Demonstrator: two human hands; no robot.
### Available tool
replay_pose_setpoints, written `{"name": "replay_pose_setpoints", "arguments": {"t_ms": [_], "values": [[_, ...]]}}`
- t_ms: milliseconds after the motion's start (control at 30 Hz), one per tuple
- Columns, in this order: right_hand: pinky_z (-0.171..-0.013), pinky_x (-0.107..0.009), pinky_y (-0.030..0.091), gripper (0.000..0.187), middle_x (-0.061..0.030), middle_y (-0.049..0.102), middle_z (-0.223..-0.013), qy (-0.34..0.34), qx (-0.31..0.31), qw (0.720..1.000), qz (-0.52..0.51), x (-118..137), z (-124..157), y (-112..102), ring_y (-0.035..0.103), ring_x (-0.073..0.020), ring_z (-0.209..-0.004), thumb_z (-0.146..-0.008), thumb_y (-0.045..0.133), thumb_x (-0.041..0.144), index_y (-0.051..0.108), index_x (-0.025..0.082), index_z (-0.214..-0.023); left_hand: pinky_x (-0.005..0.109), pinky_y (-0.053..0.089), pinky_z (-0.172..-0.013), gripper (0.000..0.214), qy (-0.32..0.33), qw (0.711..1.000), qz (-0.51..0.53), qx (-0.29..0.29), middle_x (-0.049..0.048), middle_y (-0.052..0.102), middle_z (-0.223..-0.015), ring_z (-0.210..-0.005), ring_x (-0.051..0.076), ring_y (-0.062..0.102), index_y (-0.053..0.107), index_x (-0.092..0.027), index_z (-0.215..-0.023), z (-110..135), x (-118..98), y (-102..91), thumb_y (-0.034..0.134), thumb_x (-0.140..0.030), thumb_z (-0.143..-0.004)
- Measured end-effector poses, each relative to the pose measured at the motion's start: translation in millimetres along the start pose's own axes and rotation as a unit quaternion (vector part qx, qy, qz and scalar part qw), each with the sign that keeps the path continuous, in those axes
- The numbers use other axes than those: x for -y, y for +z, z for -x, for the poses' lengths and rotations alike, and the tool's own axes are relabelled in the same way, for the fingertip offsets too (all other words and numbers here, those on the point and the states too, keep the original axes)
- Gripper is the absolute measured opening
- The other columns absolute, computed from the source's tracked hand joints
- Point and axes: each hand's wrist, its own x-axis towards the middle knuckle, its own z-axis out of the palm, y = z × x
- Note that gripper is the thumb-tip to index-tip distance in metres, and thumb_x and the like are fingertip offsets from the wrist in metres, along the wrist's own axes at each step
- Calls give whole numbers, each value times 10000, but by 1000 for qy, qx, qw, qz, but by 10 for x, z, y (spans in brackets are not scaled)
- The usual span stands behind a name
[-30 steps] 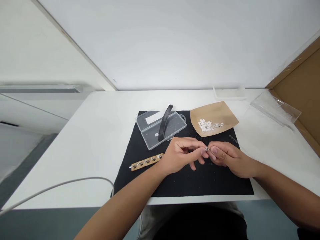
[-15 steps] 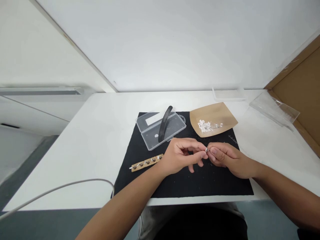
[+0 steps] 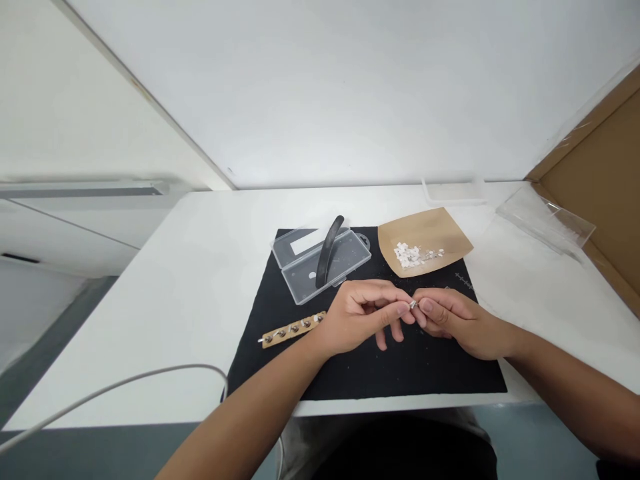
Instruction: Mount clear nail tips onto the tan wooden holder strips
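My left hand (image 3: 367, 313) and my right hand (image 3: 447, 317) meet above the black mat (image 3: 370, 373). Between their fingertips is a small white and metallic piece (image 3: 413, 304), too small to make out fully. Thumb and fingers of each hand pinch it from opposite sides. Beside my left wrist lies a tan strip (image 3: 287, 331) bearing several small metal knobs with white bits on them. Behind my left hand, a dark curved file (image 3: 329, 250) rests across an opened clear plastic case (image 3: 300, 291).
A brown paper tray (image 3: 435, 230) holds a heap of small white pieces (image 3: 407, 254) behind my right hand. Clear plastic boxes (image 3: 545, 220) stand at the back right by a cardboard panel (image 3: 595, 180). A pale cable (image 3: 125, 381) crosses the table's left front.
The small piece has turned slightly between my fingertips, and more of its metallic part shows. Both hands stay in nearly the same place. The whole view has shifted slightly.
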Motion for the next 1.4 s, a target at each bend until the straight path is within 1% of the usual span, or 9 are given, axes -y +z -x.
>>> {"name": "replay_pose_setpoints", "arguments": {"t_ms": [200,300,400,567,800,967,1267,1333,1400], "values": [[-565,-248,301,402,70,400,-686,-5,0,1000,7,-46,-14,-10,316,-94,-599,-1147,460,515,587,192,-943,167,614,-456,257,1,1000,0,2,72,747,-874,-603,124,744,819,-117,-930,-6,-12,2,761,-360,-990],[-578,-250,321,402,61,434,-706,-7,-11,999,52,-41,-18,-22,350,-99,-613,-1146,457,522,597,196,-956,159,604,-449,235,0,1000,8,2,66,747,-871,-591,114,734,815,-121,-960,-7,-6,2,763,-348,-988],[-599,-255,342,392,51,468,-732,-17,-18,991,130,14,-23,-37,391,-106,-629,-1151,441,507,604,202,-965,162,598,-441,240,-8,1000,10,8,66,746,-868,-587,116,731,809,-117,-964,-5,3,-2,772,-353,-980],[-686,-268,393,352,17,584,-822,-92,-10,958,270,94,-36,-73,506,-126,-712,-1166,413,424,633,210,-994,161,593,-447,258,-13,1000,10,13,59,731,-839,-573,113,723,791,-111,-967,-4,18,-11,787,-370,-965],[-749,-292,438,321,-22,715,-905,-163,1,919,358,44,-39,-116,617,-160,-789,-1171,395,349,668,219,-1064,157,585,-456,300,-32,999,-15,22,47,700,-830,-572,104,708,766,-114,-940,4,4,-10,794,-412,-953],[-733,-302,408,303,-18,720,-879,-194,-20,871,451,15,-38,-131,594,-164,-748,-1168,403,319,673,220,-1071,159,574,-427,382,-59,998,1,26,19,669,-757,-545,106,689,726,-118,-944,0,10,-4,817,-488,-918],[-697,-305,354,271,-7,672,-805,-254,-57,806,532,-28,-72,-152,529,-151,-689,-1160,439,282,692,200,-1112,172,559,-391,401,-82,996,27,14,-4,649,-646,-483,107,652,700,-119,-901,-25,62,-25,809,-504,-919],[-692,-307,345,272,-4,663,-787,-257,-67,797,543,-37,-79,-155,530,-154,-684,-1161,435,276,695,205,-1133,170,550,-384,402,-79,996,33,1,-8,645,-637,-472,100,635,693,-121,-893,-36,76,-28,805,-506,-923],[-694,-311,341,274,-3,671,-788,-254,-68,798,542,-41,-85,-158,548,-153,-688,-1162,427,267,696,214,-1159,173,547,-384,408,-68,997,29,-24,-9,648,-653,-479,98,631,687,-126,-889,-48,89,-29,803,-516,-919]]}}
